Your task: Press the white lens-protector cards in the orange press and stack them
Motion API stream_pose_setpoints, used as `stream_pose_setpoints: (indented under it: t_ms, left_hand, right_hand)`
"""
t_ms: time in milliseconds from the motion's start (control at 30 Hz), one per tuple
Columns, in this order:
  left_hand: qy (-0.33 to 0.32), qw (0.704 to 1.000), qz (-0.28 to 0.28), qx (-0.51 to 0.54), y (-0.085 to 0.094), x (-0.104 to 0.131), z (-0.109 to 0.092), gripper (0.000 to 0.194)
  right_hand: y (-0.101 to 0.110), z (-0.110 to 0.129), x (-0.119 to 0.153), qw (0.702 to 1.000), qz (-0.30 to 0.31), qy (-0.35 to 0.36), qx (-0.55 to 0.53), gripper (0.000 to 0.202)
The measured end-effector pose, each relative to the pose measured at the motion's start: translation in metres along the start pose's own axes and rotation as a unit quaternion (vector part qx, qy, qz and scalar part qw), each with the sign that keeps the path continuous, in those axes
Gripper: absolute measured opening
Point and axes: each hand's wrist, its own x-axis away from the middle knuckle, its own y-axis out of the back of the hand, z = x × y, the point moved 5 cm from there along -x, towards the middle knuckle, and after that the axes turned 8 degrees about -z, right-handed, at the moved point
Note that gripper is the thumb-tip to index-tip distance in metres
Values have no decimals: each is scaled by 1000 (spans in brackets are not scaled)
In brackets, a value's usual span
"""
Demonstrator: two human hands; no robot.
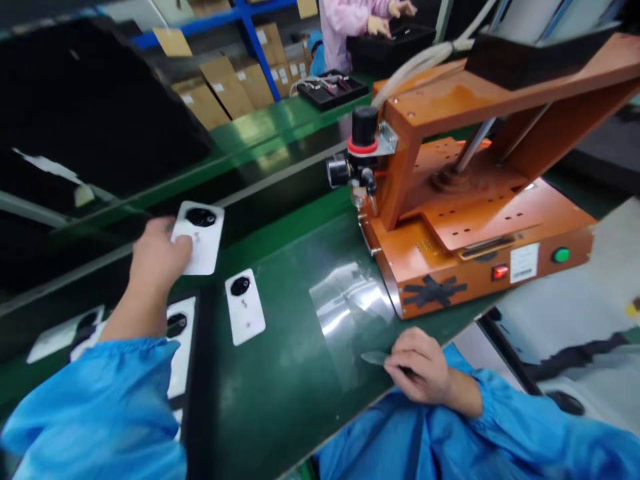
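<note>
Between the thumb and fingers of my left hand (157,257) is a white phone back cover (206,247) with a black round camera area, held up over the left of the bench. A second white back cover (245,313) lies flat on the green mat (285,367), to the right of that hand. Near the bench's front edge, my right hand (419,365) pinches a thin, translucent, pointed pick (374,358). A clear plastic sheet (345,303) lies on the mat just beyond the pick.
An orange press machine (480,233) with a pressure gauge (339,171) stands at right. More white covers (183,340) lie at lower left, some in a black tray (203,373). Farther back are cardboard boxes (227,90), a small black tray (333,93) and a co-worker's pink sleeve (350,17).
</note>
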Motion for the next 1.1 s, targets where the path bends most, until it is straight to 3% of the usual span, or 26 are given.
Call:
stream_pose_setpoints:
  t_ms: [67, 167, 267, 333, 367, 433, 533, 667, 733, 933, 1100]
  left_hand:
    - [6, 998, 22, 61, 16, 65, -35, 83]
    - [9, 971, 99, 217, 25, 187, -80, 42]
    - [149, 924, 157, 316, 4, 296, -92, 43]
    - [188, 909, 168, 333, -17, 343, -96, 48]
    - [181, 917, 155, 321, -24, 357, -98, 50]
    - [121, 953, 104, 257, -29, 371, -103, 54]
    - [-3, 990, 43, 136, -19, 375, -105, 64]
    - [-169, 979, 60, 92, -5, 381, -98, 58]
    - [-218, 968, 67, 99, -6, 386, -99, 53]
    - [-172, 976, -25, 127, -22, 390, -128, 48]
    - [-200, 971, -67, 115, -27, 391, -142, 56]
  right_hand:
    - [2, 1, -6, 998, -1, -57, -40, 15]
    - [-3, -1, -15, 973, 9, -199, -114, 7]
    - [-20, -4, -27, 930, 39, -312, -192, 9]
    - [-37, -8, -39, 910, 63, -340, -228, 12]
    - [-46, -10, -45, 906, 77, -345, -234, 12]
    - [-63, -16, -57, 908, 102, -341, -220, 11]
    - [-85, -27, -70, 919, 140, -329, -164, 9]
    - [-100, -37, -78, 926, 161, -317, -124, 10]
    - [-103, -38, -80, 935, 156, -298, -116, 10]
    - [-107, -33, -80, 945, 162, -277, -60, 10]
    - [-116, -20, -77, 936, 203, -285, -27, 12]
